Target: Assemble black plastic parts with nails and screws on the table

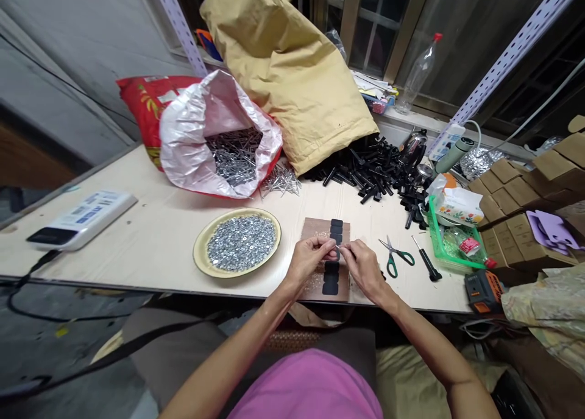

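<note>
My left hand (311, 257) and my right hand (363, 268) meet over a brown board (315, 292), each with fingers closed in a pinch. A thin silvery metal pin shows between the fingertips, its far end at my right hand. Whatever my left fingers hold is too small to make out. Down the board runs a strip of black rectangular pads (331, 279), partly covered by my hands. Left of them stands a cream enamel bowl (199, 267) full of small silvery metal pieces (242, 242), perhaps washers.
Behind the bowl, a red bag (141, 111) lies open with metal nails or screws (235, 157). Black plastic parts (365, 169) are heaped beside a tan sack (292, 84). Scissors (395, 256), a screwdriver (426, 259) and a green basket (457, 257) lie right; a white power bank (82, 219) lies left.
</note>
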### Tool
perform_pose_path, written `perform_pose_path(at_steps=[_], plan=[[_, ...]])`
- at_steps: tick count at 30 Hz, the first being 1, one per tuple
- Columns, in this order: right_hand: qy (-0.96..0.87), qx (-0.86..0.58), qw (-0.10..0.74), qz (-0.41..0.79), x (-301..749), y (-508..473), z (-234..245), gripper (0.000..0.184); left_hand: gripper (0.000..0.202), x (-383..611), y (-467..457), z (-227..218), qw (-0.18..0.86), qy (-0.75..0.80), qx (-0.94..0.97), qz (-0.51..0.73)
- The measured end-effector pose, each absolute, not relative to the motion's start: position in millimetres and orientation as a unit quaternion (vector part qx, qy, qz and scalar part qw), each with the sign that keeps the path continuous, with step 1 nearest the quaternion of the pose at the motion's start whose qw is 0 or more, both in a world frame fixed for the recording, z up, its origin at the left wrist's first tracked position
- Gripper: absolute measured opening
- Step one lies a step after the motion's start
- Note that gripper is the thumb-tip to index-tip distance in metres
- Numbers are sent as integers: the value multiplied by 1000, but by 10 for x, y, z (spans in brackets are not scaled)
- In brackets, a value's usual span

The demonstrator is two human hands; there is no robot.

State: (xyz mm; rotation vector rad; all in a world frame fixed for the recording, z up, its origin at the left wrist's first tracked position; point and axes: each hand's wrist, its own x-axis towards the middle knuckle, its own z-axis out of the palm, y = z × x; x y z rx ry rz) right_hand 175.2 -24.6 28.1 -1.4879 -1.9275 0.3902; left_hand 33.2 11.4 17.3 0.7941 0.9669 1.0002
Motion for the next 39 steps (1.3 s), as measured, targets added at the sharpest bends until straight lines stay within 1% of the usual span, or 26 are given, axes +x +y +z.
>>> perform_pose_path(at_steps=[2,4,7,10,13,14,16,19,20,22,25,28,30,31,34,36,37,39], plan=[[-725,-575,331,186,1736,-219,280,16,38,316,121,171,689,440,358,452],[-728,-576,324,183,1725,-203,265,12,37,296,130,160,684,443,356,458],[-754,-564,315,119,1721,-213,220,17,38,269,147,133,680,446,349,466],[-769,-564,297,45,1718,-244,178,17,38,258,164,108,682,446,338,470],[-767,-578,280,11,1690,-254,163,20,40,265,174,96,690,444,323,471],[-762,-583,282,17,1675,-248,165,21,42,269,175,96,691,443,319,474],[-744,-595,296,67,1645,-225,175,22,43,273,179,101,690,440,313,482],[-717,-598,323,155,1617,-188,200,14,41,264,187,115,682,441,317,490],[-715,-597,327,161,1613,-182,207,11,41,259,190,119,681,442,317,491],[-720,-599,322,136,1611,-185,216,11,41,253,196,120,679,446,314,491],[-719,-626,286,97,1602,-204,218,18,43,255,196,102,680,450,310,489],[-699,-649,259,152,1588,-206,221,23,43,255,188,74,679,451,314,487],[-696,-638,270,189,1584,-200,221,19,43,248,184,60,677,452,315,487],[-701,-628,280,189,1584,-198,219,17,43,244,182,56,676,454,314,488],[-721,-609,296,144,1586,-203,197,15,45,237,179,54,677,455,311,488],[-718,-614,299,136,1579,-207,176,17,45,239,176,56,678,453,312,487],[-707,-620,304,154,1572,-204,168,17,45,239,174,56,679,452,312,487],[-666,-630,309,251,1558,-189,159,22,45,235,171,51,681,451,310,487]])
